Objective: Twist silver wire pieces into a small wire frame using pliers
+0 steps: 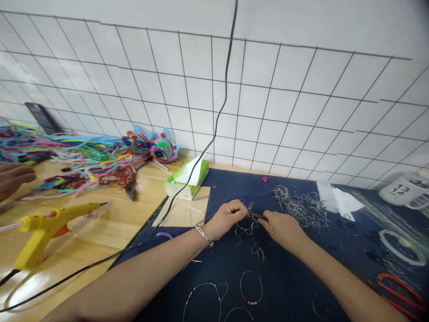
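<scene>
My left hand [228, 218], a silver bangle on its wrist, pinches a thin bent wire shape [246, 227] over the dark blue cloth [288, 286]. Just to its right, my right hand [281, 226] is closed round small dark-handled pliers [258, 215], whose tip meets the wire at my left fingertips. Finished wire loops with pink beads [251, 288] lie nearer to me on the cloth.
A tangle of silver wire [298, 203] lies behind my hands. A tissue pack [187, 179], yellow glue gun [43, 230], colourful cords [83, 156] and another person's hand [13, 176] are on the wooden table at left. Red scissors [400, 290] and a mug [404, 190] sit right.
</scene>
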Demonstrator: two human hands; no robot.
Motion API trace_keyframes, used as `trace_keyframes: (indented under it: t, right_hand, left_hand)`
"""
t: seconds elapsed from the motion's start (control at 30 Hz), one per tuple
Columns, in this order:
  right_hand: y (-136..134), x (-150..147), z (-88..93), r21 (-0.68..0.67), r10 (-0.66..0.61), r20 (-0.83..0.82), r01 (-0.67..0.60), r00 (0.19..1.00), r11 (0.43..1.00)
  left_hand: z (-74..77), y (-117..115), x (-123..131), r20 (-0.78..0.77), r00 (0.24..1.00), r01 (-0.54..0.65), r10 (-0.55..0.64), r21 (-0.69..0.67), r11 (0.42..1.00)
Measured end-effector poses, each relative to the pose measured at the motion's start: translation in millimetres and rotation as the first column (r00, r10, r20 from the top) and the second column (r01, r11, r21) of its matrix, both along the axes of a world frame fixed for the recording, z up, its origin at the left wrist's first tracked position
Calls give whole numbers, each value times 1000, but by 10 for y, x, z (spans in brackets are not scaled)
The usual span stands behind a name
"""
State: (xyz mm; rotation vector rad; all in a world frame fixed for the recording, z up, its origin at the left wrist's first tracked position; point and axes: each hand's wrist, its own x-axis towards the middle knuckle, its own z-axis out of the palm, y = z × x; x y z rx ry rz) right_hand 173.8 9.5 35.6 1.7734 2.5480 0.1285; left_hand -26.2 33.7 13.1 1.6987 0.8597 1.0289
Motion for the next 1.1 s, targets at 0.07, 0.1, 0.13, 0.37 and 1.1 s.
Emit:
trace_keyframes:
  t: [0.07, 0.1, 0.13, 0.37, 1.1]
  right_hand:
    - [-9, 2, 10, 43, -2, 23, 1, 1000, 999]
    - [-12, 5, 12, 59, -5, 36, 3, 999, 998]
    - [-14, 7, 13, 70, -8, 48, 5, 999, 998]
    - [2, 32, 2, 94, 0, 82, -8, 997, 996]
    - [27, -1, -36, -141, -32, -104, 17, 994, 990]
  left_hand:
    - [7, -1, -2, -21, 1000, -13, 14, 29, 999]
    - [8, -2, -2, -29, 999, -18, 19, 39, 999]
    - [7, -2, -1, -36, 999, -19, 21, 48, 999]
    - [-17, 17, -5, -62, 998, 10, -6, 60, 998]
    - [-9, -6, 22, 203, 978, 87, -44, -211, 974]
